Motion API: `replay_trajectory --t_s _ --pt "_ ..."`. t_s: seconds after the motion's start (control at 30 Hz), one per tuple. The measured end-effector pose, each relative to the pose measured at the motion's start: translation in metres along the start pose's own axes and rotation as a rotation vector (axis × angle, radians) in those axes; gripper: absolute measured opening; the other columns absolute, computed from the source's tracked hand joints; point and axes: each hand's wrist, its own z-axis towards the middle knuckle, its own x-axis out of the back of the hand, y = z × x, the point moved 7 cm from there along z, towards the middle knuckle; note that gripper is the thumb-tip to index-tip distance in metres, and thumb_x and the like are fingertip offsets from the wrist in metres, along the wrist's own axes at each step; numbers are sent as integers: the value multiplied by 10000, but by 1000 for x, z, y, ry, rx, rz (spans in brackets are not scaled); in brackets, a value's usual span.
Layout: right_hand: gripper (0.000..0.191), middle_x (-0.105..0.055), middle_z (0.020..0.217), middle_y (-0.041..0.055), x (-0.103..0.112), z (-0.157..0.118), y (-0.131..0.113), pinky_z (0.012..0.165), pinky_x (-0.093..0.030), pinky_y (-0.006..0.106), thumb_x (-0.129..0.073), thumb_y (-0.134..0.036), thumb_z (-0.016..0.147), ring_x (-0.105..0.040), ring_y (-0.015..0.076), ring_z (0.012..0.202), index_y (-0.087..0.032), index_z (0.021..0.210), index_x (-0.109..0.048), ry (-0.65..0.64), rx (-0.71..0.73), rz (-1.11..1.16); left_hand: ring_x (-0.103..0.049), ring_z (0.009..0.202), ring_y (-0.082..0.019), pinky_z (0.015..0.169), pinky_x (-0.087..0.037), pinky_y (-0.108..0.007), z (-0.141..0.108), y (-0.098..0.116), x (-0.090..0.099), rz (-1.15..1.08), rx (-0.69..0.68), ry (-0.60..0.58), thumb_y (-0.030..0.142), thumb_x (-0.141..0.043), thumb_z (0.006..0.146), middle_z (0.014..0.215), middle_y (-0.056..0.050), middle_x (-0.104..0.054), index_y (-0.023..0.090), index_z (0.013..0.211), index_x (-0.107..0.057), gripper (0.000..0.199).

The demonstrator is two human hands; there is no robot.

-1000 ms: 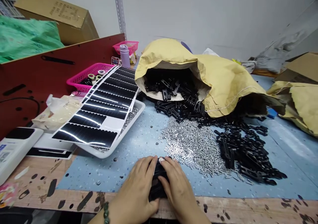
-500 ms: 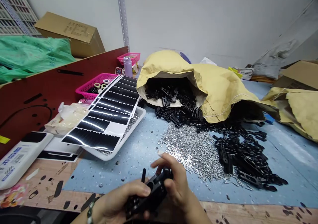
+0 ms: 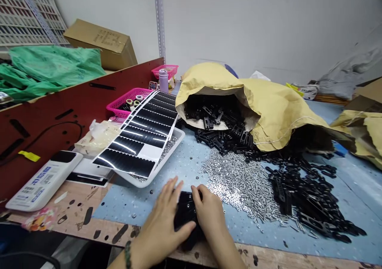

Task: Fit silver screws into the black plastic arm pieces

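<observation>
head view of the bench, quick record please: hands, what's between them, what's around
left hand: bare, dark beaded bracelet on wrist, against a black plastic part stack
right hand: bare, on the same stack
nearby: pile of small silver screws and nuts, loose black plastic parts
beyond: tan paper sack holding black parts, white plastic tray

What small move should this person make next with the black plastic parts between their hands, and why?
Probably square up the black plastic parts before reaching for anything else. The left hand and right hand are both on that stack near the bench edge, and the silver screws and nuts lie close beside it, so a tidy stack seems sensible.
</observation>
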Motion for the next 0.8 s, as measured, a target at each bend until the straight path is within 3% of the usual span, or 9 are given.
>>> replay_trajectory --t_s 0.07,0.13,0.23,0.3,0.37,0.5,0.63,0.7,0.8 --pt "309 -600 797 73 14 -5 -13 655 -376 312 -407 -338 935 -538 214 749 -188 739 -592 149 158 -90 -155 1380 -343 1103 -178 -587 8 9 -13 135 -147 -57 414 -595 790 1488 -106 -263 203 1451 -243 778" --pt "238 -583 1021 114 29 -13 -27 780 -419 361 -396 -255 932 -521 247 952 -187 900 -622 250 354 -26 -184 1369 -362 1081 -161 -635 16 11 -17 192 -188 -80 405 -608 772 1462 -146 -305 160 1437 -258 790" --pt "288 -553 1120 107 33 -26 -52 880 -440 370 -417 -147 902 -498 217 1050 -200 1158 -537 31 628 216 -126 1381 -381 1048 -134 -692 22 17 -10 211 -210 -111 333 -611 740 1478 -173 -253 152 1420 -260 786" --pt "272 -581 1017 81 33 -34 -65 821 -470 330 -421 -115 900 -531 187 959 -206 1123 -547 -156 736 326 -93 1383 -394 1043 -110 -708 21 27 -2 187 -239 -108 260 -621 683 1487 -175 -225 161 1393 -288 790" --pt "217 -587 901 57 42 -38 -69 744 -479 297 -411 -106 911 -547 163 850 -202 1012 -578 -190 759 411 -125 1377 -395 1056 -149 -687 17 35 8 99 -212 -66 218 -629 646 1501 -172 -169 171 1402 -253 846" --pt "87 -583 831 31 72 -28 -32 663 -471 239 -497 -183 909 -558 134 769 -204 915 -581 -9 458 586 -167 1358 -422 973 -355 -665 1 31 15 -11 -20 98 327 -697 689 1519 -159 -71 214 1468 -74 1004" --pt "182 -555 734 22 70 -26 16 571 -450 224 -620 -358 832 -534 127 654 -185 883 -594 -70 73 725 -92 1365 -441 1016 -159 -735 -9 33 -4 170 -123 87 382 -758 667 1516 -185 -79 178 1484 -31 1113" --pt "253 -545 724 20 59 -30 24 575 -447 226 -657 -391 786 -527 125 648 -172 890 -584 -172 -14 814 -149 1368 -387 1054 -105 -690 -13 36 -4 226 -207 139 335 -688 769 1505 -165 -163 173 1477 -107 929" --pt "279 -525 718 8 42 -37 25 566 -426 216 -673 -381 759 -506 107 628 -161 891 -562 -319 -101 892 -355 1271 -274 1074 -173 -537 -29 48 4 270 -402 196 143 -540 853 1382 -65 -434 215 1367 -380 543"
